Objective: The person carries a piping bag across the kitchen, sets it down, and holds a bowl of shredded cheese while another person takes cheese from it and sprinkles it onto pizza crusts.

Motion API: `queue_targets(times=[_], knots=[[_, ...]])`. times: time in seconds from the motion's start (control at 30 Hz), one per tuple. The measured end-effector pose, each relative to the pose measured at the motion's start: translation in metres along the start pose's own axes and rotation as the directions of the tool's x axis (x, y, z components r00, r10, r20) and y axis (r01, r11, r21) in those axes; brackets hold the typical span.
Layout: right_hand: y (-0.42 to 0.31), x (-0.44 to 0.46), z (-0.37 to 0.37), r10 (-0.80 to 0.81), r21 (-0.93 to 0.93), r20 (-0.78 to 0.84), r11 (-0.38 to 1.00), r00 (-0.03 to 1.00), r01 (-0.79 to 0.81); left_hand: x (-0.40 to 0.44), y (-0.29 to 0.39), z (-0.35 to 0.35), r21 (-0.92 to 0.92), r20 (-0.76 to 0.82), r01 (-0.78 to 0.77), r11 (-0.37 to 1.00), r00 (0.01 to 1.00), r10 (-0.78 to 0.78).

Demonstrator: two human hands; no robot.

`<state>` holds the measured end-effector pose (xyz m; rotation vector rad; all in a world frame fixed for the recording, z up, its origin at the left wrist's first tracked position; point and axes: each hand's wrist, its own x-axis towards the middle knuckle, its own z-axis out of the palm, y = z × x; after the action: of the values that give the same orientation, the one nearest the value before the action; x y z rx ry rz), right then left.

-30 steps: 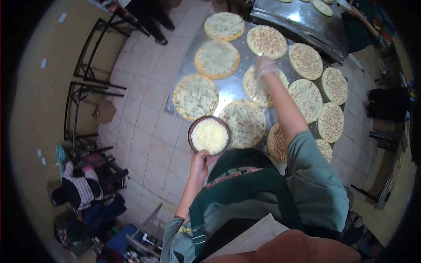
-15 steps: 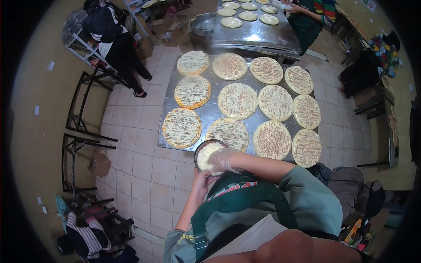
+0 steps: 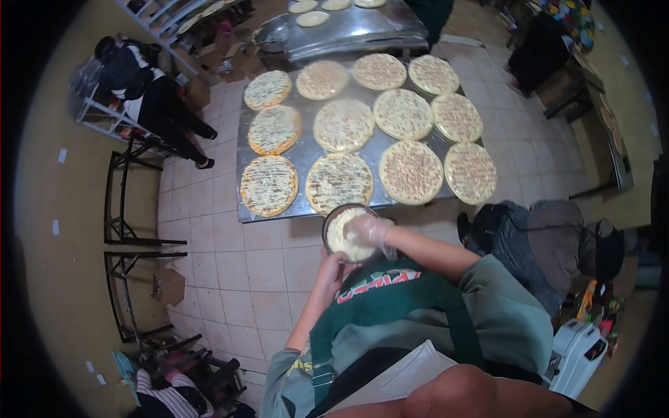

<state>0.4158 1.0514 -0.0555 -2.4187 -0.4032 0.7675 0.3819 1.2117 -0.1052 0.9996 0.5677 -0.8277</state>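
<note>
My left hand (image 3: 336, 267) grips the near rim of a round dark bowl (image 3: 326, 244), fingers wrapped around its edge. Grated cheese (image 3: 341, 242), pale and crumbly, fills the bowl. Inside it, my right hand (image 3: 369, 233) in a clear plastic glove curls into the cheese, its fingertips partly buried. Just beyond the bowl lies a round pizza (image 3: 339, 184) covered with pale shreds and brown streaks. Left of that one is another topped pizza (image 3: 269, 186) with an orange rim. To the right, a pizza (image 3: 411, 172) shows a brown crumbly topping.
Several more pizzas lie in rows on the metal table (image 3: 244, 214). A second metal table (image 3: 362, 33) with pale rounds stands behind. One person (image 3: 150, 90) is at the left shelving, another (image 3: 543, 52) at the far right, and one in a cap (image 3: 550, 244) close on my right.
My view has shifted, so the table sits higher and farther left. My right hand has moved within the cheese, while my left keeps hold of the bowl.
</note>
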Motion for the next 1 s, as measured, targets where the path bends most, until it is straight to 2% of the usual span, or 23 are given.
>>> queue_targets(times=[0.07, 0.1, 0.13, 0.2, 0.23, 0.27, 0.33, 0.4, 0.5, 0.53, 0.57, 0.6, 0.67, 0.7, 0.73, 0.77, 0.8, 0.83, 0.87, 0.9, 0.97, 1.0], knots=[[0.021, -0.014, -0.004, -0.265, -0.010, -0.256, 0.962, 0.930, 0.271, 0.003, -0.003, 0.009, 0.035, 0.013, 0.000, 0.999, 1.000, 0.000], [0.029, -0.019, -0.006, -0.140, 0.436, -0.237, 0.869, 0.961, 0.234, 0.002, -0.001, 0.015, 0.108, 0.005, 0.036, 0.994, 0.999, -0.037], [0.036, -0.024, -0.008, -0.038, 0.790, -0.172, 0.591, 0.984, 0.161, 0.001, 0.000, 0.021, 0.180, -0.004, 0.071, 0.981, 0.997, -0.072], [0.045, -0.035, -0.013, 0.085, 0.936, -0.124, 0.341, 0.989, 0.088, 0.002, -0.001, 0.034, 0.200, 0.006, 0.071, 0.977, 0.997, -0.074], [0.052, -0.040, -0.012, 0.069, 0.986, -0.130, 0.117, 0.989, 0.121, 0.004, -0.002, 0.041, 0.198, 0.020, 0.042, 0.979, 0.999, -0.047], [0.060, -0.046, -0.012, 0.078, 0.987, -0.131, 0.104, 0.988, 0.122, 0.007, -0.004, 0.048, 0.208, 0.018, 0.055, 0.977, 0.998, -0.060], [0.076, -0.059, -0.015, 0.017, 0.971, -0.143, -0.191, 0.990, 0.143, 0.011, -0.009, 0.063, 0.232, 0.016, 0.016, 0.972, 1.000, -0.020], [0.092, -0.070, -0.020, 0.045, 0.955, -0.134, -0.261, 0.990, 0.141, 0.015, -0.013, 0.083, 0.254, -0.020, 0.031, 0.967, 0.999, -0.026], [0.131, -0.092, -0.027, 0.145, 0.827, -0.305, -0.450, 0.941, 0.337, 0.028, -0.023, 0.099, 0.252, 0.036, 0.126, 0.960, 0.990, -0.139], [0.147, -0.101, -0.029, 0.147, 0.824, -0.301, -0.458, 0.942, 0.334, 0.031, -0.027, 0.103, 0.254, 0.029, 0.133, 0.958, 0.989, -0.145], [0.165, -0.110, -0.031, 0.221, 0.884, -0.406, -0.152, 0.887, 0.442, 0.032, -0.029, 0.110, 0.241, 0.014, 0.158, 0.958, 0.986, -0.166], [0.187, -0.118, -0.032, 0.253, 0.855, -0.519, 0.171, 0.816, 0.490, 0.034, -0.032, 0.116, 0.226, -0.002, 0.184, 0.957, 0.982, -0.188], [0.253, -0.125, -0.023, 0.171, 0.560, -0.711, 0.724, 0.682, 0.403, 0.038, -0.038, 0.121, 0.209, -0.013, 0.194, 0.958, 0.980, -0.196], [0.266, -0.135, -0.027, 0.170, 0.564, -0.709, 0.720, 0.685, 0.405, 0.039, -0.040, 0.123, 0.192, -0.016, 0.199, 0.961, 0.980, -0.200], [0.278, -0.144, -0.030, 0.449, 0.851, -0.508, 0.392, 0.735, 0.349, 0.038, -0.042, 0.127, 0.191, -0.023, 0.199, 0.961, 0.980, -0.198], [0.286, -0.148, -0.033, 0.609, 0.962, -0.200, -0.028, 0.767, 0.273, 0.035, -0.042, 0.132, 0.178, -0.047, 0.187, 0.966, 0.982, -0.181], [0.292, -0.147, -0.036, 0.605, 0.963, -0.195, -0.033, 0.772, 0.269, 0.033, -0.043, 0.135, 0.164, -0.071, 0.174, 0.971, 0.984, -0.164], [0.299, -0.146, -0.038, 0.628, 0.968, -0.230, 0.227, 0.743, 0.107, 0.034, -0.045, 0.134, 0.162, -0.079, 0.176, 0.971, 0.983, -0.164], [0.300, -0.147, -0.042, 0.638, 0.884, -0.276, 0.463, 0.719, -0.072, 0.036, -0.047, 0.132, 0.080, -0.077, 0.165, 0.983, 0.984, -0.159], [0.300, -0.144, -0.046, 0.635, 0.885, -0.272, 0.461, 0.723, -0.072, 0.037, -0.048, 0.131, -0.003, -0.074, 0.153, 0.988, 0.986, -0.153], [0.298, -0.134, -0.055, 0.626, 0.593, -0.370, 0.728, 0.686, -0.344, 0.037, -0.048, 0.131, -0.009, -0.086, 0.149, 0.989, 0.985, -0.150], [0.305, -0.129, -0.056, 0.623, 0.594, -0.368, 0.728, 0.690, -0.341, 0.036, -0.048, 0.131, -0.013, -0.093, 0.148, 0.989, 0.985, -0.149]])
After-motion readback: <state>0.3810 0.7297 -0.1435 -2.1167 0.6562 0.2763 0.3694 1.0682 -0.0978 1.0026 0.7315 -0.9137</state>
